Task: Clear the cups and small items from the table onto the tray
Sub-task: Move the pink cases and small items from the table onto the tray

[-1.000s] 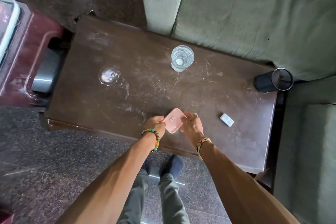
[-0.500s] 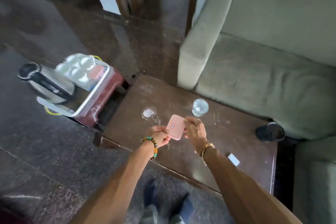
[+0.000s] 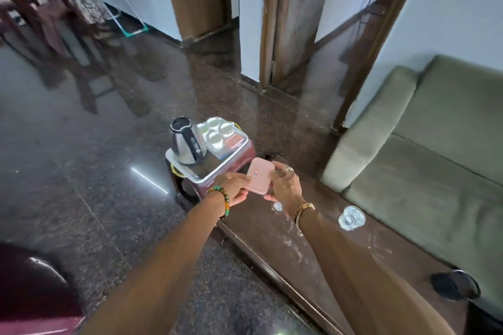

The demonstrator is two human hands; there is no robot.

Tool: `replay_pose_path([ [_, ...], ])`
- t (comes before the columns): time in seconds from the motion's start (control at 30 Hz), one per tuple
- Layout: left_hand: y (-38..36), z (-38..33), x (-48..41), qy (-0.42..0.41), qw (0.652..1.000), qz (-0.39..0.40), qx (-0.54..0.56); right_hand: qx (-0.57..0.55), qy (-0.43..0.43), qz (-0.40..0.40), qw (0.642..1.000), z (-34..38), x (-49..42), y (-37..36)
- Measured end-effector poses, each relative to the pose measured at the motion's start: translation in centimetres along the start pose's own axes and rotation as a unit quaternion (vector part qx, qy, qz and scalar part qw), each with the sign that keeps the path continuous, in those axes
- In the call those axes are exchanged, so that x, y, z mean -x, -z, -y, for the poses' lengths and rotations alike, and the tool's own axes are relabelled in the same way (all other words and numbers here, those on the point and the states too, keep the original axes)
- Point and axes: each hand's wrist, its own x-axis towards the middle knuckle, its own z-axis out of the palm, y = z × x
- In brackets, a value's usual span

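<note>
A small pink box (image 3: 259, 175) with a red and blue label is held in the air between both hands, just right of the tray. My left hand (image 3: 235, 188) pinches its lower left edge; my right hand (image 3: 285, 185) grips its right side. The silver tray (image 3: 209, 168) sits on a low maroon stool and carries a steel kettle (image 3: 186, 143) and several white cups (image 3: 216, 130). On the dark brown table (image 3: 340, 266) stand a clear glass (image 3: 351, 217) and a second glass (image 3: 277, 207), partly hidden behind my right wrist.
A dark tumbler (image 3: 456, 284) lies on its side at the table's far right. A green sofa (image 3: 435, 158) runs behind the table. Polished dark floor (image 3: 81, 171) spreads to the left, with chairs (image 3: 40, 30) at the back and a doorway (image 3: 285, 22) behind the tray.
Both hands lifted the pink box off the table and carried it left toward the tray. My view swung up and left, bringing the tray and kettle to the middle.
</note>
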Motion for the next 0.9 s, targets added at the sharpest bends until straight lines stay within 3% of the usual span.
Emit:
replay_pose_path([
  [0.2,10.0,-1.7,0.7,-0.017,0.999,-0.011,0.029,0.007,-0.014,0.026,1.0,-0.1,1.7,-9.7],
  [0.53,22.3,-7.4,0.4,-0.055,0.993,-0.069,0.079,0.063,0.038,0.059,0.996,4.1,0.8,-23.3],
  [0.77,27.5,-10.2,-1.8,-0.063,0.991,-0.105,0.061,0.091,0.04,0.093,0.991,4.9,-2.5,-30.0],
  [0.9,28.2,-14.0,-3.9,-0.074,0.99,-0.107,0.061,0.047,0.036,0.108,0.992,7.5,-5.7,-32.3],
])
